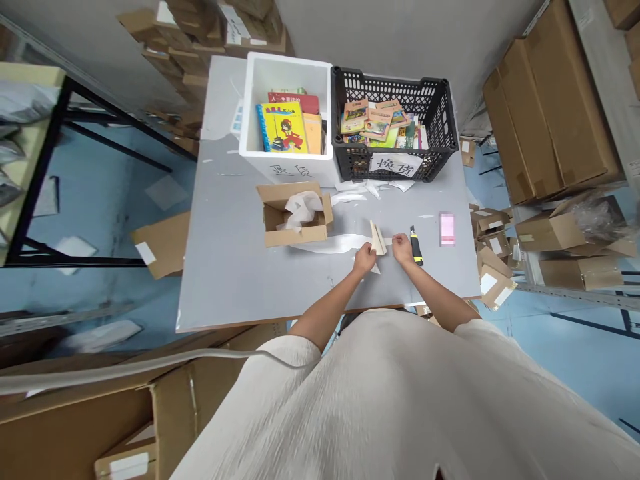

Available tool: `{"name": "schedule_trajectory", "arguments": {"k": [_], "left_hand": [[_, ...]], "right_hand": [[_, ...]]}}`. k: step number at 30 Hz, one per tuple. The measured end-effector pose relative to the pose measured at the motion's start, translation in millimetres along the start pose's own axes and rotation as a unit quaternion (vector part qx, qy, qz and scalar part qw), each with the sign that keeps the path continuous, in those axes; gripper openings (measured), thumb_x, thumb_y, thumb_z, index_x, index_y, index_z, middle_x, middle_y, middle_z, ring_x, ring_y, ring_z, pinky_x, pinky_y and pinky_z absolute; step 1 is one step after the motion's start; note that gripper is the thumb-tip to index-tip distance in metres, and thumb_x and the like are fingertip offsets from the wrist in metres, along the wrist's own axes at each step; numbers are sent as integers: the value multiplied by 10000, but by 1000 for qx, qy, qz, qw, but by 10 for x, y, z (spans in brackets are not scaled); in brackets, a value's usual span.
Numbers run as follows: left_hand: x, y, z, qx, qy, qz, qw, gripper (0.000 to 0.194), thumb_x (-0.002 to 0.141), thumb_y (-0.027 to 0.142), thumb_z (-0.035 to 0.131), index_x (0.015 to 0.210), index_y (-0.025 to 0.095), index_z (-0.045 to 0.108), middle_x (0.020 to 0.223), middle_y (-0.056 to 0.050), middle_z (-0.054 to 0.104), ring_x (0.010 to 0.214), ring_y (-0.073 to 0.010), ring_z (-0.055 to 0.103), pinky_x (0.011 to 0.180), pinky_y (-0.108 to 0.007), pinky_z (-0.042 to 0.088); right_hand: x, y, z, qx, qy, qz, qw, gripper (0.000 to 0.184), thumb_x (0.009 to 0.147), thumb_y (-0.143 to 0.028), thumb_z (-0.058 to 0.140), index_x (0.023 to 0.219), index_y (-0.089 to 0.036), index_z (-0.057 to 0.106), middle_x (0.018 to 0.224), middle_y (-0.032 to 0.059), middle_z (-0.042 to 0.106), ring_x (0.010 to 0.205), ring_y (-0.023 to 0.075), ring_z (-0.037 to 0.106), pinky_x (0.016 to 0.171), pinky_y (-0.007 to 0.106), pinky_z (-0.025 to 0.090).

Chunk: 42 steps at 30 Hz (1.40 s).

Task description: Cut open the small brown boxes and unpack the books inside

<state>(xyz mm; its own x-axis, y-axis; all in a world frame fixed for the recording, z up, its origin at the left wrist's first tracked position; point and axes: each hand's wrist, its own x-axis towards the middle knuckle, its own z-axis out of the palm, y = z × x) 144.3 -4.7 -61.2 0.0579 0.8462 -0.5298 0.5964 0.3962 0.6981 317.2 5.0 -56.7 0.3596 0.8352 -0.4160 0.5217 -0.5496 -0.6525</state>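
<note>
My left hand (365,259) is closed on the lower left side of a small cream-coloured bundle (377,241). It looks like thin flat pieces seen edge-on; the exact kind is too small to make out. Just right of it, my right hand (402,248) has its fingers pinched at the end of a pale strip (389,242) that stretches from the bundle. Beside my right hand lies a black and yellow utility knife (417,246). Left of both hands stands an open cardboard box (296,237) with crumpled white wrapping (303,208) inside.
At the back of the grey table (240,267) stand a white foam box (290,163) and a black plastic crate (395,148), both holding books. A phone (447,229) with a lit pink screen lies at the right. White scraps (327,245) litter the tabletop. Cardboard boxes (555,120) flank the right side.
</note>
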Motion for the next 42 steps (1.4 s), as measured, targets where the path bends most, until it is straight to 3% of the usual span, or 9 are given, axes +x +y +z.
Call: {"name": "schedule_trajectory", "arguments": {"k": [3, 9, 16, 21, 25, 29, 35, 38, 42], "left_hand": [[31, -52, -82, -84, -14, 4, 996, 66, 986, 254, 581, 950, 247, 635, 866, 7, 721, 885, -201, 685, 892, -312, 575], [65, -102, -136, -202, -60, 0, 978, 39, 925, 275, 634, 930, 237, 631, 896, -11, 767, 968, -218, 742, 952, -357, 598], [86, -162, -155, -207, -61, 24, 976, 137, 886, 286, 662, 961, 233, 764, 1052, -49, 850, 1076, -276, 766, 1057, -421, 597], [118, -64, -129, -173, 37, -7, 984, 152, 880, 245, 701, 1009, 238, 780, 1145, -91, 848, 1185, -305, 761, 1149, -452, 556], [111, 153, -12, -221, -22, 50, 974, 94, 918, 308, 701, 890, 240, 761, 1029, -73, 847, 1088, -286, 779, 1101, -436, 583], [98, 333, 73, -292, -24, 47, 955, 235, 965, 458, 749, 928, 226, 752, 982, -83, 833, 1043, -282, 790, 1013, -412, 609], [119, 382, 52, -394, 28, 6, 919, 376, 879, 513, 910, 898, 228, 665, 791, -37, 749, 855, -231, 752, 898, -381, 628], [138, 354, 17, -430, 15, -21, 902, 366, 871, 436, 908, 844, 239, 601, 722, 8, 688, 747, -194, 702, 826, -363, 622], [147, 295, -34, -441, 24, -48, 896, 297, 855, 338, 866, 808, 243, 589, 709, 23, 673, 718, -180, 679, 802, -347, 611]], "right_hand": [[67, 77, -40, 45, -28, 55, 997, 324, 968, -357, 553, 1164, -230, 777, 1174, 86, 843, 1155, 264, 767, 1039, 365, 597], [20, 83, -123, 101, -97, 111, 984, 179, 859, -350, 706, 941, -206, 773, 921, 59, 830, 908, 230, 764, 817, 304, 593], [-37, 16, -292, 197, -97, 135, 966, 185, 727, -279, 814, 840, -225, 678, 814, 3, 775, 795, 185, 698, 743, 286, 531], [-62, -58, -330, 175, -37, 78, 981, 180, 738, -275, 747, 841, -262, 601, 749, -30, 738, 744, 191, 692, 734, 289, 535], [-117, -132, -335, 129, -18, 35, 991, 149, 762, -286, 710, 882, -261, 625, 758, -32, 753, 713, 201, 697, 705, 292, 534], [-206, -221, -316, 53, -29, -88, 994, 121, 896, -358, 704, 950, -249, 705, 878, 19, 820, 811, 229, 749, 778, 320, 565], [-321, -303, -292, -179, -22, -295, 939, 186, 1069, -332, 644, 1126, -226, 786, 1117, 122, 850, 1094, 319, 721, 1023, 418, 518], [-340, -294, -270, -221, -53, -326, 918, 220, 1093, -305, 613, 1191, -217, 789, 1200, 147, 834, 1142, 333, 706, 1040, 424, 500], [-288, -219, -240, -188, -78, -327, 923, 274, 1093, -288, 561, 1230, -228, 790, 1245, 137, 821, 1169, 328, 708, 1060, 441, 522]]}}
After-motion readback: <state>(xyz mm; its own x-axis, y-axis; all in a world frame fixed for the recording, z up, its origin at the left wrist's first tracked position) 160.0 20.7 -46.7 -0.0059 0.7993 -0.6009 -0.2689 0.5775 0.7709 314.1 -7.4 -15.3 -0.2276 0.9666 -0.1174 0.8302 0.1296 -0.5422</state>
